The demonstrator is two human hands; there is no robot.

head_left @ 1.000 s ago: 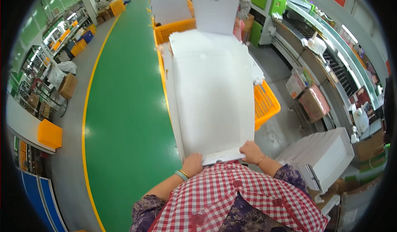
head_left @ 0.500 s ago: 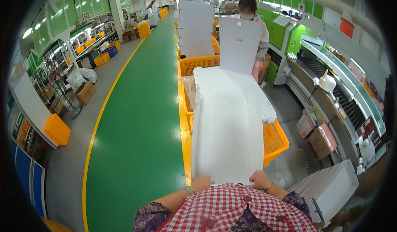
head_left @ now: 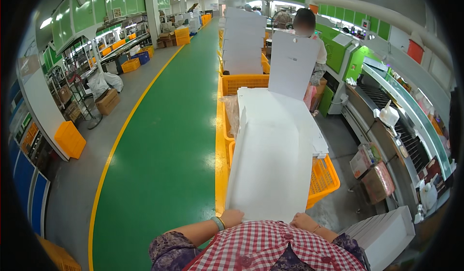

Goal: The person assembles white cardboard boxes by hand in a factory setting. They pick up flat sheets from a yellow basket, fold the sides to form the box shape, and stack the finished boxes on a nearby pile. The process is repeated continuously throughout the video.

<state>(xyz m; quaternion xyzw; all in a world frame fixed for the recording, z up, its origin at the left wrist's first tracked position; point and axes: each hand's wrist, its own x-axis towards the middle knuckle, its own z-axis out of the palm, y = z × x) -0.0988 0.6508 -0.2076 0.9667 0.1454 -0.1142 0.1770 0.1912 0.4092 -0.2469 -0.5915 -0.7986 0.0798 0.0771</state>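
Note:
A large white cardboard sheet (head_left: 270, 169) lies lengthwise in front of me, its left side bent up along a fold. My left hand (head_left: 233, 218) is closed on its near left corner. My right hand (head_left: 302, 220) grips the near right corner with curled fingers. The near edge runs close against my checked apron, which hides part of it. At the far end an upright white cardboard panel (head_left: 293, 65) with a small round hole stands above the sheet. More white card edges (head_left: 319, 145) stick out underneath on the right.
Yellow crates (head_left: 323, 181) sit under the cardboard. Stacked white cartons (head_left: 244, 39) rise beyond, with a person (head_left: 314, 43) behind the upright panel. White folded cardboard (head_left: 382, 237) leans at my lower right, near a conveyor machine (head_left: 401, 126). A green walkway (head_left: 159, 150) runs along the left.
The whole view has shifted, so the scene sits slightly lower and further right. Both hands keep their hold on the sheet's near corners.

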